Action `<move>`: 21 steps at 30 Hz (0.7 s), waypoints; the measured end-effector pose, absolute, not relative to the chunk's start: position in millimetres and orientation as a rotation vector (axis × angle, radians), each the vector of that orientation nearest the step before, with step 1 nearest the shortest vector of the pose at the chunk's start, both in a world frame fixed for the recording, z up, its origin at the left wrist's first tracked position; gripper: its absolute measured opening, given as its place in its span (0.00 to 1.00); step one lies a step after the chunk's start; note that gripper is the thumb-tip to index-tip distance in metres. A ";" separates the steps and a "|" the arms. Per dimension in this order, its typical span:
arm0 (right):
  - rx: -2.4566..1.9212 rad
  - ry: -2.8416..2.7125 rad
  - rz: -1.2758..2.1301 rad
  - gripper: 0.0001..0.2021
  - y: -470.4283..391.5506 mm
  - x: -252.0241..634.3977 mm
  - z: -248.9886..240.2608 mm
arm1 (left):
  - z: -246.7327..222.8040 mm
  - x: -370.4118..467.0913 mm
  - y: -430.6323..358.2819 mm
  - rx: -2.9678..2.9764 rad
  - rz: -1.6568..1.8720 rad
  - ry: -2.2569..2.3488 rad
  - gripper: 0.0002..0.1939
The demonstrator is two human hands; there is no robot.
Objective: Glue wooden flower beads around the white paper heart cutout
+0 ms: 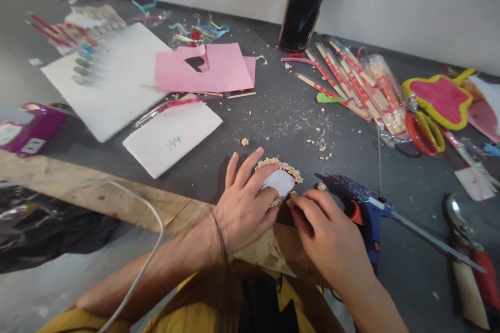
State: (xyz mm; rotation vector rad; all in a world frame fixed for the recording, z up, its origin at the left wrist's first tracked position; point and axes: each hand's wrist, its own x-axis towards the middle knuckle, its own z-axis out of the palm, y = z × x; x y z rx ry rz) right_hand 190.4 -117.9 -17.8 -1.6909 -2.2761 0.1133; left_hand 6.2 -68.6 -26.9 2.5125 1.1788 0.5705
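Note:
Near the table's front edge lies a white paper piece, bordered by small beige pellet-like pieces that look like cut wood. My left hand rests over its left side, fingers spread and pressing it down; part of the border is hidden beneath them. Fingertips of my right hand pinch a small cluster of beige pieces at the paper's lower right. Just right of that hand a blue glue gun lies on its side, a long glue stick sticking out of its back.
Wrapped chopsticks, orange-and-yellow scissors and pruning shears lie to the right. A dark phone leans on the wall. Pink paper, a folded white sheet and a purple box are leftward. A white cable crosses my left forearm.

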 end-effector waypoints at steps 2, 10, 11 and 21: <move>-1.703 -2.272 0.117 0.09 -121.1 193.5 -16.8 | -26.5 6.3 -68.4 2.520 0.573 1.176 0.05; -1.964 -1.955 -0.018 0.11 -152.0 222.3 6.7 | -28.8 6.4 -69.0 2.528 0.615 1.173 0.05; -2.119 -1.860 -0.044 0.13 -158.1 228.7 10.1 | -29.6 6.5 -69.0 2.535 0.626 1.176 0.06; -2.941 -1.330 0.479 0.26 -152.2 249.7 10.8 | -28.7 6.3 -67.4 2.539 0.724 1.184 0.19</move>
